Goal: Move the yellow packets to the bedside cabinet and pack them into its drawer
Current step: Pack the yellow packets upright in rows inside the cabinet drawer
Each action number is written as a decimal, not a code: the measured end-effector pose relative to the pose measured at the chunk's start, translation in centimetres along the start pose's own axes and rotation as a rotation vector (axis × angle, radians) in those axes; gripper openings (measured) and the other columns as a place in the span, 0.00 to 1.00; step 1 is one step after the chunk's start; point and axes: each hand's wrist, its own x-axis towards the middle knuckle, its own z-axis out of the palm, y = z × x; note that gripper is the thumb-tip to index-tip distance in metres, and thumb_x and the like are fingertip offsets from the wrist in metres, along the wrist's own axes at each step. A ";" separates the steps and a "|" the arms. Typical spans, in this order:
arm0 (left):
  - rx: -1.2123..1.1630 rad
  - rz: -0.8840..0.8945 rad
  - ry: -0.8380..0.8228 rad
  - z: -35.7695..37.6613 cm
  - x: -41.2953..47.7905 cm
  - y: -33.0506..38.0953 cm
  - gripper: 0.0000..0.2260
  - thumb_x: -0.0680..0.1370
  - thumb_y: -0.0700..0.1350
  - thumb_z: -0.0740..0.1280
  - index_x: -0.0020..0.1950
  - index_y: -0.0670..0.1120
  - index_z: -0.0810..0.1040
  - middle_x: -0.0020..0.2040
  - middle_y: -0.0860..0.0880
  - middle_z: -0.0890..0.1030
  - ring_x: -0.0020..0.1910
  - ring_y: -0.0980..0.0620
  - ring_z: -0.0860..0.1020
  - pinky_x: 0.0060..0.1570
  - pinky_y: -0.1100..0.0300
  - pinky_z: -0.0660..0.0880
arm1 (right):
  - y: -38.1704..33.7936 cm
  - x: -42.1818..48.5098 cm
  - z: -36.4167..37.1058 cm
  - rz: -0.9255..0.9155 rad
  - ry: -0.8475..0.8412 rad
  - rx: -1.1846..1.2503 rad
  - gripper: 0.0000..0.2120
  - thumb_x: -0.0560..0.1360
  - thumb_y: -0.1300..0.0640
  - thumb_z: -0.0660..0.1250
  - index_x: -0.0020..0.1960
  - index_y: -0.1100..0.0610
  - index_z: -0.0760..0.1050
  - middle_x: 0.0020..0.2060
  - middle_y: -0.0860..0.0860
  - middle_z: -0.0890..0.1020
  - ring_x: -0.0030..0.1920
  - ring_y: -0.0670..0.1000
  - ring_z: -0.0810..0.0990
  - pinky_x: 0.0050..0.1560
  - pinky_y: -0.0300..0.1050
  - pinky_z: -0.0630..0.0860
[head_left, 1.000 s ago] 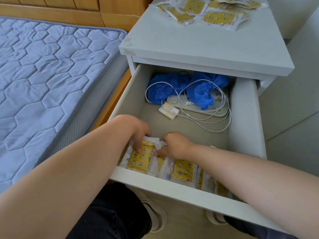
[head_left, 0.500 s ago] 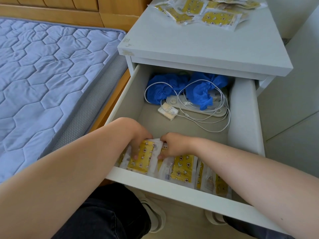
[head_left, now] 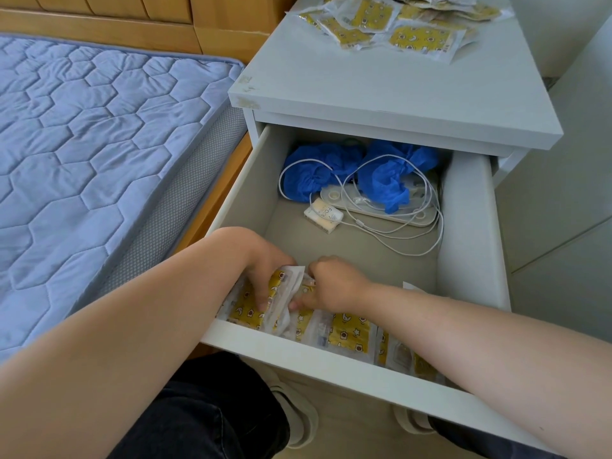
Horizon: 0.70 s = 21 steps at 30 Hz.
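The person crouched before the bedside cabinet (head_left: 381, 94), both forearms reaching over the front of its open drawer (head_left: 470, 246). The left hand (head_left: 265, 276) came down from above on a small bunch of yellow packets (head_left: 246, 308) at the drawer's front left corner. Its fingers were curled over the printed face, gripping it; the thumb was behind the bunch and out of sight. The right hand (head_left: 331, 286), just beside it, was curled too, its fingertips (head_left: 293, 305) pinching the bunch's white edge.

To my eye the 2 hands were squaring that bunch and standing it on edge, so it would line up with the row of packets (head_left: 349, 332) leaning along the front panel to the right. Packing them upright at the front kept them apart from what lay at the back: 2 crumpled blue bundles (head_left: 318, 173), a looping white cable (head_left: 400, 235), a small white box (head_left: 323, 215) and a flat pale tray (head_left: 415, 215) under the cable.

A loose heap of packets (head_left: 397, 24) lay on the cabinet's top, well apart from the hands, so the job looked only partly done. The heap ran off the upper edge of view, so I could not count it. The right forearm covered the far end of the row, and the front panel hid the packets' lower parts. What the blue bundles were, I could not tell.
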 end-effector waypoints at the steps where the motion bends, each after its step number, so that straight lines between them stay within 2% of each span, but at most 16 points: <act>1: -0.017 0.006 0.007 0.0 -0.1 0.1 0.32 0.69 0.46 0.77 0.69 0.53 0.67 0.62 0.51 0.76 0.60 0.49 0.75 0.59 0.55 0.73 | -0.1 -0.1 -0.1 -0.015 -0.001 -0.027 0.31 0.65 0.29 0.66 0.45 0.59 0.75 0.43 0.54 0.76 0.44 0.53 0.74 0.39 0.46 0.69; 5: -0.018 0.004 0.026 0.1 0.1 0.1 0.32 0.69 0.48 0.77 0.70 0.55 0.67 0.62 0.52 0.76 0.60 0.49 0.75 0.60 0.53 0.74 | -0.1 -0.1 -0.8 -0.042 -0.107 -0.028 0.32 0.67 0.31 0.67 0.53 0.59 0.75 0.49 0.55 0.75 0.50 0.54 0.73 0.45 0.45 0.70; 7: 0.008 -0.005 0.025 0.2 0.2 0.0 0.33 0.69 0.47 0.77 0.70 0.54 0.67 0.62 0.51 0.76 0.60 0.49 0.76 0.60 0.53 0.74 | 0.0 0.0 -1.2 -0.021 -0.142 -0.015 0.31 0.68 0.33 0.68 0.54 0.60 0.76 0.50 0.55 0.77 0.50 0.54 0.75 0.47 0.46 0.74; 10: 0.014 -0.027 0.028 0.4 0.4 -0.1 0.31 0.68 0.47 0.77 0.68 0.53 0.69 0.61 0.51 0.78 0.59 0.49 0.77 0.59 0.53 0.75 | 0.1 0.2 -1.7 0.040 -0.097 0.125 0.26 0.71 0.39 0.69 0.56 0.60 0.78 0.51 0.55 0.81 0.50 0.55 0.79 0.50 0.49 0.78; 13: -0.002 -0.062 0.032 0.6 0.7 -0.2 0.29 0.68 0.47 0.78 0.66 0.53 0.71 0.59 0.51 0.79 0.57 0.49 0.78 0.59 0.52 0.76 | 0.0 0.4 -1.5 0.063 -0.037 0.265 0.22 0.73 0.46 0.70 0.61 0.60 0.78 0.56 0.54 0.81 0.55 0.54 0.79 0.53 0.46 0.76; 18: 0.067 -0.079 0.045 0.7 0.7 0.1 0.29 0.68 0.47 0.78 0.65 0.52 0.69 0.59 0.50 0.77 0.56 0.48 0.78 0.52 0.57 0.76 | -0.1 0.0 -0.9 0.009 -0.151 0.225 0.17 0.72 0.49 0.71 0.51 0.62 0.79 0.44 0.56 0.81 0.42 0.53 0.78 0.38 0.45 0.70; 21: 0.091 -0.081 0.041 0.6 0.7 0.4 0.30 0.68 0.46 0.78 0.65 0.51 0.68 0.59 0.49 0.76 0.57 0.49 0.77 0.47 0.60 0.74 | 0.0 0.1 -1.0 0.017 -0.156 0.258 0.17 0.72 0.48 0.71 0.53 0.60 0.79 0.47 0.55 0.82 0.46 0.53 0.79 0.46 0.47 0.75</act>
